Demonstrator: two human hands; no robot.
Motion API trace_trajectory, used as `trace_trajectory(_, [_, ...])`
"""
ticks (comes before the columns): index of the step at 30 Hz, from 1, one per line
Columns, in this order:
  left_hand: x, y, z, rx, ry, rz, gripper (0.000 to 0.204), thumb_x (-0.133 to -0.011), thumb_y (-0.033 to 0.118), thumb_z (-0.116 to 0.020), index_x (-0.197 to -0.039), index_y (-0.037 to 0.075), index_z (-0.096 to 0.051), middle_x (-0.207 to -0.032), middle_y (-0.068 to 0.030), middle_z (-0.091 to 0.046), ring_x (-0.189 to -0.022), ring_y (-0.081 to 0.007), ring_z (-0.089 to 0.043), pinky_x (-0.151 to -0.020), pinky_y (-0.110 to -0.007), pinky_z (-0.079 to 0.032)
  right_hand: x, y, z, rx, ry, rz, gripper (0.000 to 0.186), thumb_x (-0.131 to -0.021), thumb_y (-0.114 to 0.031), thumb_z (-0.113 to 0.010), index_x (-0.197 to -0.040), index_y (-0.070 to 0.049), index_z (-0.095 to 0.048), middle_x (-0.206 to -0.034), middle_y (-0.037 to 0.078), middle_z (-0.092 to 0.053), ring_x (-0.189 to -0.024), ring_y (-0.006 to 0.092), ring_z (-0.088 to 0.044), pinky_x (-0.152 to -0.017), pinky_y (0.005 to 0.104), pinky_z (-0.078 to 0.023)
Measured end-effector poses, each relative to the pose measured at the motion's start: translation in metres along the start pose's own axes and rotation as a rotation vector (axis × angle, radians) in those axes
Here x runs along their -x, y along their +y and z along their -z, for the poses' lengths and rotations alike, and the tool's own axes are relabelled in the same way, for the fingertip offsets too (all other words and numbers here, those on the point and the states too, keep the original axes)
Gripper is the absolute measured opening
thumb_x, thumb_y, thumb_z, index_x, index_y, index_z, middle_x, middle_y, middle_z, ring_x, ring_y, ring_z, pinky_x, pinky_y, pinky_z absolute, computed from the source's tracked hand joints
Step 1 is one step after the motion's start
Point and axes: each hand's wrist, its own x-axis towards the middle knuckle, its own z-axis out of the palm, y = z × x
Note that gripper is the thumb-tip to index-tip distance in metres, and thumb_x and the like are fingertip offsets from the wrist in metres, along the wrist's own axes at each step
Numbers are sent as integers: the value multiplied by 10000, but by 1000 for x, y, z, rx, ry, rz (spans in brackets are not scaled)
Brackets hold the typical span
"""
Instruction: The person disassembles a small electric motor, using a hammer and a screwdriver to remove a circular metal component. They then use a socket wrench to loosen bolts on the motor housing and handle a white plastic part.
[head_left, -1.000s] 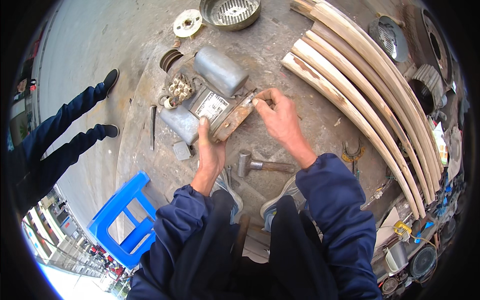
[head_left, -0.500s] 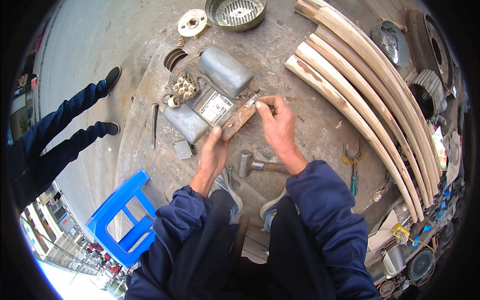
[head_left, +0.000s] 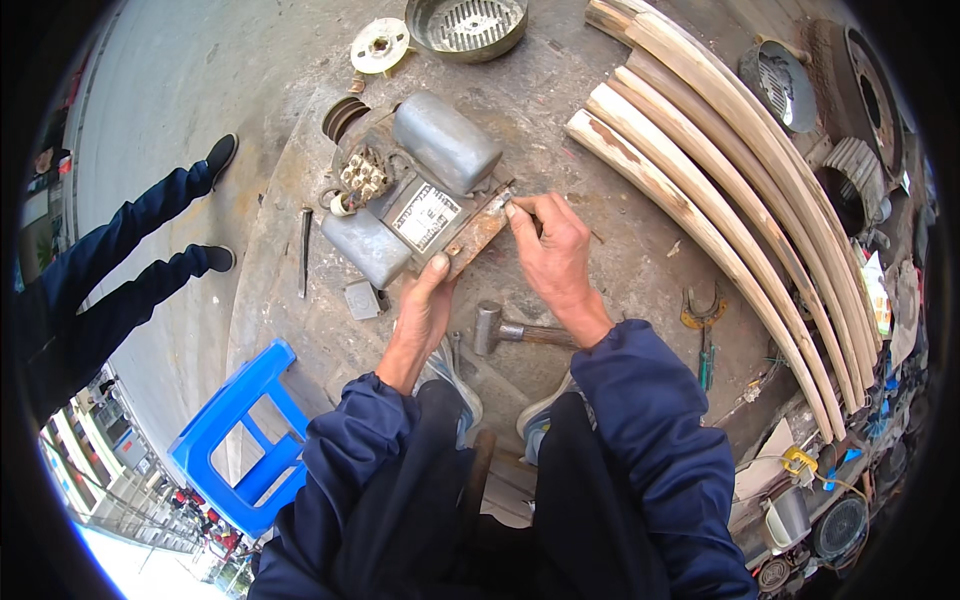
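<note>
Held motor (head_left: pixel 425 215) — hammer (head_left: pixel 487 327) near, poles (head_left: pixel 735 190) right, stool (head_left: pixel 205 455) left

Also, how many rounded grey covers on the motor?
2 visible on the motor: one grey cover right of the terminal block, the other below it in the picture, nearer the left hand. Its underside is hidden.

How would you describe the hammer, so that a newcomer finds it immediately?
Start from the grey motor in the upper middle. Below it, just above the pale shoes, the hammer lies on the ground. Its thick metal head, at the left end of a wooden handle, sets it apart from the small grey square box further left.
</note>
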Motion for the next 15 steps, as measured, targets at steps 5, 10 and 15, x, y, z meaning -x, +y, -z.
trace_trajectory(5, [0, -1, 1, 2, 7, 4, 679, -967, 344, -770, -1515, 51, -497, -1544, -70, -541, -1444, -229, -466, -1247, -454, -296, -3, 2, 2, 41, -10, 71, 52, -908, -9, -726, -947, 2, -692, -871, 146, -663, -729, 327, -677, -646, 392, -538])
trace_trajectory(10, [-1, -1, 0, 13, 5, 0, 686, -960, 342, -778, -1514, 51, -496, -1542, -73, -542, -1447, -232, -466, -1258, -456, -288, -4, 7, 2, 80, -8, 158, 77, -883, 5, -736, -940, -5, -685, -875, 138, -648, -751, 336, -674, -656, 411, -546])
trace_trajectory(15, [-1, 0, -1, 18, 2, -4, 683, -953, 335, -785, -1506, 47, -504, -1538, -82, -544, -1442, -235, -474, -1265, -467, -286, -6, 11, 2, 139, -3, 266, 87, -877, 6, -736, -936, -18, -677, -871, 136, -628, -765, 337, -661, -672, 428, -540])
